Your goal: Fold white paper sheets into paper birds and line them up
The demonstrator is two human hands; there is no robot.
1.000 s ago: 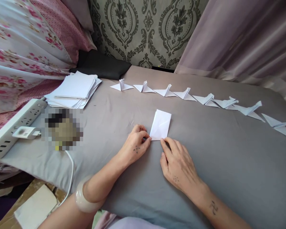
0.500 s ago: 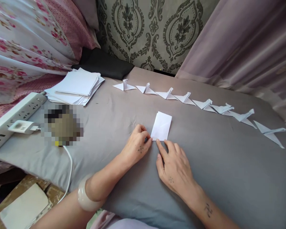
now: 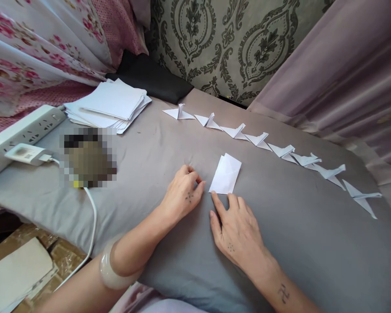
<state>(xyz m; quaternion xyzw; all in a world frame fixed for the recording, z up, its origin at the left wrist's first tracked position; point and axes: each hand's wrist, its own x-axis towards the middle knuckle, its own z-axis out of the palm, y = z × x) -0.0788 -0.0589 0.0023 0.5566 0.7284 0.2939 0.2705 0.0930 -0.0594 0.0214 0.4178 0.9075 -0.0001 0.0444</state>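
A folded white paper [image 3: 226,174] lies flat on the grey cushion [image 3: 296,243]. My left hand [image 3: 182,193] rests just left of its near corner, fingers curled in, a small gap between thumb and paper. My right hand [image 3: 234,226] lies flat on the cushion with fingers stretched out, the index and middle fingertips at the paper's near edge. Neither hand holds anything. A pale bangle [image 3: 109,269] sits on my left forearm.
Several folded paper birds [image 3: 260,140] stand in a row across the cushion's far side. A stack of white sheets [image 3: 109,104] lies at the back left beside a black cushion [image 3: 156,78]. A power strip [image 3: 19,130], charger [image 3: 26,153] and white cable [image 3: 91,217] sit at the left.
My left hand has let go of the paper's near corner and drawn slightly left. My right fingertips slid left along the near edge. The view has shifted.
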